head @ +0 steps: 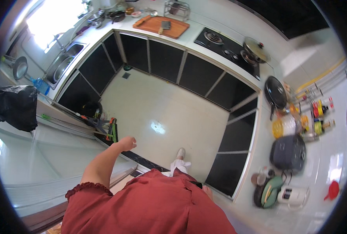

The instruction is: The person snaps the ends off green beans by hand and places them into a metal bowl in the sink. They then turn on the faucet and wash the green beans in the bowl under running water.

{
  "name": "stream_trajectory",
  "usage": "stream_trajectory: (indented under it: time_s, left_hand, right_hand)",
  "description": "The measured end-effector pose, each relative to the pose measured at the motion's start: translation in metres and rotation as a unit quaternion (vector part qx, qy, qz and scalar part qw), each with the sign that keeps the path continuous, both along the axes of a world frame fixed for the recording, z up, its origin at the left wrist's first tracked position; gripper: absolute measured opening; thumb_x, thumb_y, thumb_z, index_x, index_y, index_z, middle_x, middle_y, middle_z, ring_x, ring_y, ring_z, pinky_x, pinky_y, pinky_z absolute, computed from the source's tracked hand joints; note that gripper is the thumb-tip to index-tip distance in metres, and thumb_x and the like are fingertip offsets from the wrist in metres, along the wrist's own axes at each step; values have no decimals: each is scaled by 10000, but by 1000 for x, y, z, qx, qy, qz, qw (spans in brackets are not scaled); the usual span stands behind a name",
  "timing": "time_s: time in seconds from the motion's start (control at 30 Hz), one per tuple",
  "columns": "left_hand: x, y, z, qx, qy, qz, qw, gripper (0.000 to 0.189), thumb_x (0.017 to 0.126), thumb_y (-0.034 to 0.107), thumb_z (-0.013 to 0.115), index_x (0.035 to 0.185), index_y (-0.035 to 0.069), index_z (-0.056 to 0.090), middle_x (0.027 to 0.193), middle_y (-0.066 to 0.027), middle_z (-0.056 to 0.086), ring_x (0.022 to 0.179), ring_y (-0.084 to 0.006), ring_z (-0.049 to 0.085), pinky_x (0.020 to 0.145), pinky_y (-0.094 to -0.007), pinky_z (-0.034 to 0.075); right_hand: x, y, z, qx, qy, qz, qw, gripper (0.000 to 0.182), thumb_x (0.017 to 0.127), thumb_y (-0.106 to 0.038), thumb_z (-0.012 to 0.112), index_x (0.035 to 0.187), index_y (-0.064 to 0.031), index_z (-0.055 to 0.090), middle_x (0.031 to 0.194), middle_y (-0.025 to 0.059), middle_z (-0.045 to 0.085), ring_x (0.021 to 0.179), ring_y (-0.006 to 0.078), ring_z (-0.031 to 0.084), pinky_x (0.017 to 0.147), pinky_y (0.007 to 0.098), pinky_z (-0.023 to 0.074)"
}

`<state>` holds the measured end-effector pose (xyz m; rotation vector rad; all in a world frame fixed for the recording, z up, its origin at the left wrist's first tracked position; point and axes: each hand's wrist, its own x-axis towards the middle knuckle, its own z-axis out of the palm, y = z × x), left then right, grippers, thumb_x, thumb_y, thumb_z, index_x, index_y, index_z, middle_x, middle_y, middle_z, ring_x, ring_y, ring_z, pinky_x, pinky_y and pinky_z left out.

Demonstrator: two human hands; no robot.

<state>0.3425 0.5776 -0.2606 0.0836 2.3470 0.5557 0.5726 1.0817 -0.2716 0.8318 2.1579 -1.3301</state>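
My left hand [128,143] hangs over the kitchen's doorway edge, near the green and orange head of a cleaning tool [112,130] on the floor; its fingers are curled and what they hold, if anything, cannot be made out. Part of my right hand [207,192] shows at the right side of my red shirt, mostly hidden by it. One foot in a white shoe [180,153] rests on the pale tiled floor [167,102]. On the far counter a cleaver [165,25] and a wooden-handled tool lie on a wooden cutting board [176,29].
A sink [59,68] is at the left, with a black plastic bag [15,106] nearer. Beyond the floor stands a gas stove [224,48] with a lidded pan [254,49]. The right counter bears a frying pan [275,92], an oil bottle [284,125], a dark appliance [288,152] and a white kettle [292,195].
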Motion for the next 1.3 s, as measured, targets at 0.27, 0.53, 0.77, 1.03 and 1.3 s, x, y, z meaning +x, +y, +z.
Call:
stream_trajectory:
  time_s: [0.27,0.53,0.77,1.03,1.3]
  left_hand:
    - [-2,-95,21,-50,22,241,969,344,816,275,610,1062,33,606,993,-171,652,928,-330,622,801,-384,494]
    - [32,-140,39,-32,-51,418,906,388,820,285,612,1098,15,592,983,-164,661,909,-294,631,812,-374,494]
    - [-7,-168,4,-25,-69,460,885,379,814,264,608,1113,32,595,992,-159,662,940,-288,627,827,-364,489]
    - [-113,-255,-22,31,-50,529,847,361,829,244,607,1113,23,581,1054,-142,650,986,-263,617,864,-355,476]
    - [-209,-332,17,31,-5,598,801,322,833,217,609,1076,8,575,1045,-154,649,978,-260,622,855,-346,480]
  right_hand:
    - [-171,61,-53,32,-154,104,982,241,875,-219,527,932,8,583,767,108,630,635,218,616,535,360,475]
    - [-427,49,-97,-6,-151,87,985,209,909,-213,488,991,-45,582,753,74,619,583,151,593,458,275,448]
    - [-631,-48,-43,-10,-27,108,994,264,941,-302,493,1065,-78,556,855,43,628,680,127,602,540,255,457]
    - [-709,-189,41,149,-158,469,856,226,910,-236,516,1019,-54,593,854,67,648,724,138,633,596,279,481]
    - [-837,-337,-13,83,-98,496,859,262,907,-223,522,1063,-27,599,912,84,656,793,165,644,700,304,504]
